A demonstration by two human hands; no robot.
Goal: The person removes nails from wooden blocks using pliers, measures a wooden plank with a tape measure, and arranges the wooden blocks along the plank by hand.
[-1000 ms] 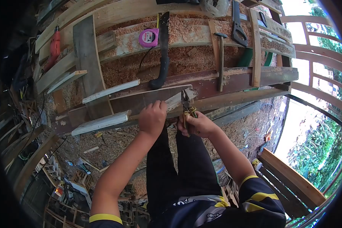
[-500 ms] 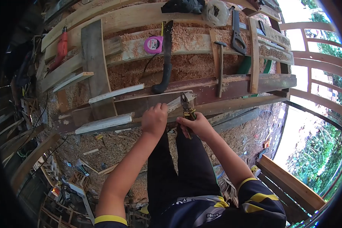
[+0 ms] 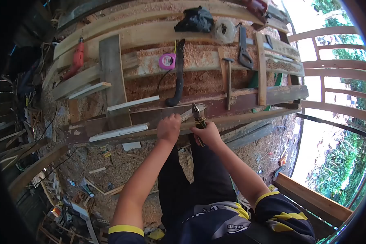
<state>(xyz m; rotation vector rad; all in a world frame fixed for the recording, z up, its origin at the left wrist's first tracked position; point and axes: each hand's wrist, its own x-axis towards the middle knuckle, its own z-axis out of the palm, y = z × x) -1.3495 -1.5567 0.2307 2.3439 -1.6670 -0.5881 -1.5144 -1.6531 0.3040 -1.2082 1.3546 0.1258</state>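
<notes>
My left hand (image 3: 168, 128) is closed around a short pale wooden strip (image 3: 188, 115), whose far end points up and to the right over the near edge of the bench. In my right hand (image 3: 208, 134) is a pair of pliers (image 3: 198, 116) with yellow-and-black handles, jaws upward. The pliers' head overlaps the strip near its far end; whether the jaws grip anything there is too small to tell. White-faced wooden strips (image 3: 118, 133) lie on the bench to the left of my left hand.
Planks form the bench (image 3: 272, 96), strewn with shavings. On it lie a machete (image 3: 179, 77), a pink tape measure (image 3: 167, 61), a hammer (image 3: 228, 83), a handsaw (image 3: 244, 53), a red drill (image 3: 77, 59) and a black plastic bag (image 3: 194, 19). Scraps litter the floor.
The head view has shifted a little, so the bench appears slightly moved. The strip and pliers stay in my hands, with the strip's visible end slightly lower in view.
</notes>
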